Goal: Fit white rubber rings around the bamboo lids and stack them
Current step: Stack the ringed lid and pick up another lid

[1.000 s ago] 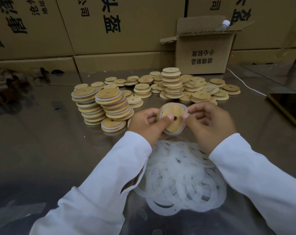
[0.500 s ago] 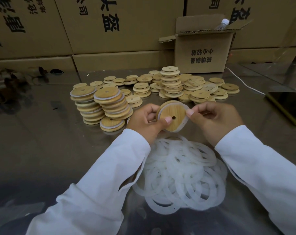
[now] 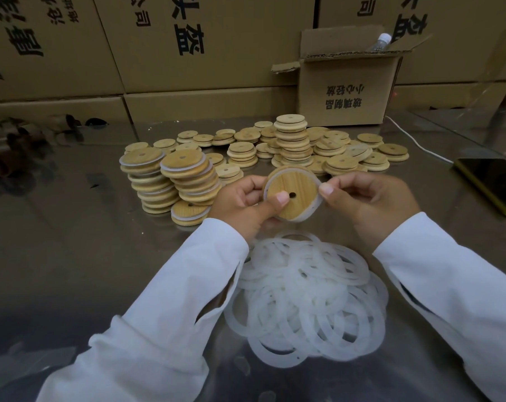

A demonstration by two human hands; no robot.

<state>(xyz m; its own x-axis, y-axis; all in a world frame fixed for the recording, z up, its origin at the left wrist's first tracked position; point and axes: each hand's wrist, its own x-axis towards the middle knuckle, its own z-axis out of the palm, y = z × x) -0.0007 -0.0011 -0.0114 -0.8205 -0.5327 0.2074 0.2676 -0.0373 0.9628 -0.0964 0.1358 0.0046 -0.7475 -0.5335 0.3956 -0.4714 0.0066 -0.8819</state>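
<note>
Head view: left hand [image 3: 246, 204] grips bamboo lid [image 3: 292, 181] tilted toward me, thumb on its face beside the hole. Right hand [image 3: 367, 204] pinches white rubber ring [image 3: 311, 212] at the lid's right rim, I judge to seat it. Loose rings [image 3: 309, 300] heaped near, within quick reach; ringed stacks [image 3: 170, 181] left; bare lids [image 3: 292, 143] far. Shiny metal table [image 3: 57, 242]; cartons [image 3: 217, 53] wall the far side; phone [image 3: 495, 184] right.

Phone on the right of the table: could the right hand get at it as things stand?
Probably yes. Bare table lies between the right hand and the phone, with nothing in the way, though that hand pinches the ring on the lid.
</note>
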